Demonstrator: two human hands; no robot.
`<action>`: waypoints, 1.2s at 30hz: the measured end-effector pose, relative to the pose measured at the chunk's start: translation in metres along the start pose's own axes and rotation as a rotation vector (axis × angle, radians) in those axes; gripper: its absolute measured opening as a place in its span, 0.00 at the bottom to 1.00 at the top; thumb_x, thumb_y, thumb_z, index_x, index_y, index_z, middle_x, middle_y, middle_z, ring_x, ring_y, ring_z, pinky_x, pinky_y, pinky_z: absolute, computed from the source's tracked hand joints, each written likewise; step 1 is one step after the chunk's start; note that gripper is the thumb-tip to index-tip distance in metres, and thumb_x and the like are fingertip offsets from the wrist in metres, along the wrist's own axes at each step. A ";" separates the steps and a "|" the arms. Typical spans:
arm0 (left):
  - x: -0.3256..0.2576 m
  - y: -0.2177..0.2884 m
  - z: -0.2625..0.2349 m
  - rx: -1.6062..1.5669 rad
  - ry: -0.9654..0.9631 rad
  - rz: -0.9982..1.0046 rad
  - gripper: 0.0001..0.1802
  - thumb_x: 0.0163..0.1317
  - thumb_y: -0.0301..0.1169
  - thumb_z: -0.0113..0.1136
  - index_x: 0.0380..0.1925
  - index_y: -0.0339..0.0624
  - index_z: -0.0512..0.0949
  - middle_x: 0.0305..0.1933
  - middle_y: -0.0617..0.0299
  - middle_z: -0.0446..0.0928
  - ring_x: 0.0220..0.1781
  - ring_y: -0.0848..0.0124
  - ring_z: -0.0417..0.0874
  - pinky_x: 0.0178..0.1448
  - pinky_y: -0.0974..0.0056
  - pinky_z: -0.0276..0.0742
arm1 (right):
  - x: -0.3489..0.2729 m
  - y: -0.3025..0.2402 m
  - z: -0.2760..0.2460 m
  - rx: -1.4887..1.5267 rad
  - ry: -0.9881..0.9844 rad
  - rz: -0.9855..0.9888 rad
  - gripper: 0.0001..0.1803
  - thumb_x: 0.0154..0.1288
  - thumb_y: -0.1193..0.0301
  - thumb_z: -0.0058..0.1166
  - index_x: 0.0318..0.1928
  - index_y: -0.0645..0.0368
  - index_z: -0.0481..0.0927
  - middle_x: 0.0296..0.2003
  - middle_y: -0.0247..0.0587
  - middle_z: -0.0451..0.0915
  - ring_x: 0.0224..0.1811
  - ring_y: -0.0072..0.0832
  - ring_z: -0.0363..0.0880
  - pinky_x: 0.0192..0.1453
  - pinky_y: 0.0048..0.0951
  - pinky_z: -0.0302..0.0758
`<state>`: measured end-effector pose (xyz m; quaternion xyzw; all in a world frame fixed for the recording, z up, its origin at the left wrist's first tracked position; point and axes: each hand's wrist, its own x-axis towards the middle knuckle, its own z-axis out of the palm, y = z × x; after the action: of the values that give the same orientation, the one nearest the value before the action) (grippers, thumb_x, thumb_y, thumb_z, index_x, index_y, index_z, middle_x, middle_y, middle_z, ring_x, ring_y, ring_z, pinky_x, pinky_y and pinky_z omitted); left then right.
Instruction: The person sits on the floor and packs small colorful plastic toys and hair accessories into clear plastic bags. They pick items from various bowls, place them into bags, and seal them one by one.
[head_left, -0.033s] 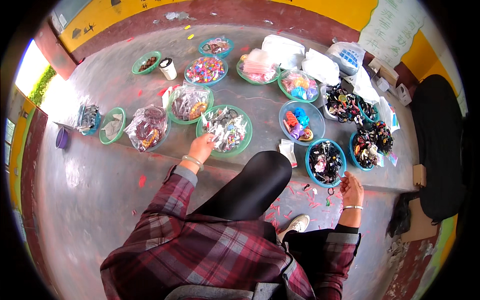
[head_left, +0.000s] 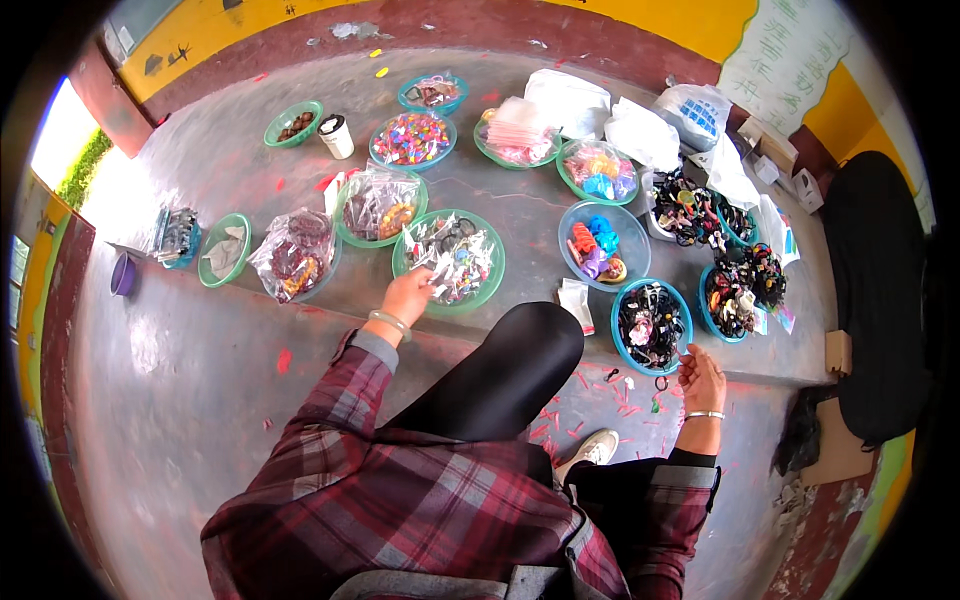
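My left hand (head_left: pixel 408 297) reaches over the near rim of a green bowl (head_left: pixel 497 278) of small white, dark and coloured pieces. Its fingers are drawn together; what they hold is too small to make out. On the right, my right hand (head_left: pixel 703 374) is beside a blue basin (head_left: pixel 688 335) heaped with black hair ties (head_left: pixel 652 325), some with pale ornaments. Its fingers are curled in a pinch, and anything between them is too small to name. A small dark ring (head_left: pixel 661 383) shows just left of those fingers.
More bowls stand on the raised ledge: bright beads (head_left: pixel 412 139), scrunchies (head_left: pixel 604 236) and bagged pieces (head_left: pixel 380 205). A lidded paper cup (head_left: pixel 338 142) stands behind. Another heap of hair ties (head_left: pixel 740 290) is at right. My bent knee (head_left: pixel 540 345) rises between my hands; red scraps litter the floor.
My left hand has shifted very slightly to the right at the green bowl's rim. The right hand looks the same.
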<state>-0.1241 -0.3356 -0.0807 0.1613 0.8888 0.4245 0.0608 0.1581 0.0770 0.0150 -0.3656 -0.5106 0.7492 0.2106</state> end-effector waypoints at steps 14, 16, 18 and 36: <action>0.023 -0.025 0.081 0.519 -0.230 0.287 0.11 0.53 0.25 0.41 0.31 0.40 0.74 0.34 0.50 0.76 0.39 0.54 0.77 0.42 0.55 0.71 | 0.003 0.007 0.013 -0.076 0.016 0.029 0.10 0.59 0.68 0.50 0.35 0.62 0.78 0.23 0.35 0.77 0.22 0.21 0.74 0.24 0.19 0.68; 0.018 -0.017 0.077 0.524 -0.241 0.284 0.11 0.53 0.26 0.41 0.31 0.40 0.74 0.34 0.50 0.76 0.38 0.55 0.77 0.42 0.55 0.71 | 0.003 0.007 0.011 -0.071 0.002 0.015 0.10 0.59 0.68 0.50 0.35 0.61 0.78 0.23 0.34 0.77 0.22 0.20 0.74 0.24 0.18 0.67; 0.018 -0.025 0.078 0.503 -0.230 0.286 0.12 0.56 0.29 0.40 0.30 0.41 0.74 0.33 0.49 0.76 0.37 0.54 0.77 0.42 0.54 0.71 | 0.002 0.007 0.011 -0.092 -0.003 0.017 0.10 0.59 0.67 0.50 0.35 0.61 0.78 0.23 0.34 0.77 0.22 0.20 0.74 0.24 0.18 0.67; 0.014 0.079 0.032 0.528 -0.179 0.285 0.10 0.56 0.33 0.46 0.30 0.39 0.74 0.29 0.46 0.75 0.34 0.51 0.77 0.37 0.52 0.71 | -0.005 -0.002 0.000 -0.045 0.051 -0.059 0.10 0.58 0.66 0.51 0.33 0.60 0.78 0.23 0.34 0.77 0.21 0.20 0.74 0.25 0.18 0.66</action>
<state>-0.1108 -0.2610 -0.0389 0.3310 0.9280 0.1676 0.0347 0.1613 0.0750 0.0187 -0.3739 -0.5323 0.7215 0.2372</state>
